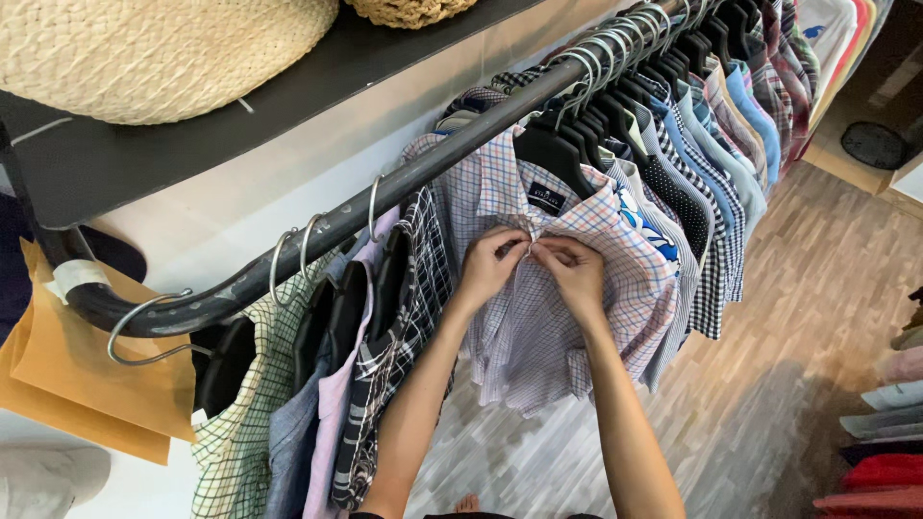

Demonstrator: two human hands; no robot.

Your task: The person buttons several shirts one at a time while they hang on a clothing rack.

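A pale checked shirt (pixel 538 317) with pink and blue lines hangs on a black hanger (pixel 550 154) from a dark metal rail (pixel 317 240). My left hand (pixel 490 264) and my right hand (pixel 575 271) meet just below the collar, both pinching the shirt's front placket where the top button sits. The fingertips touch each other at the fabric. The button itself is hidden by my fingers.
Several other shirts hang on both sides along the rail, checked ones (pixel 385 336) at left and blue and plaid ones (pixel 711 144) at right. A dark shelf (pixel 288 86) above holds woven baskets (pixel 154 48). Wood floor (pixel 798 317) lies below; folded clothes (pixel 885 442) sit at right.
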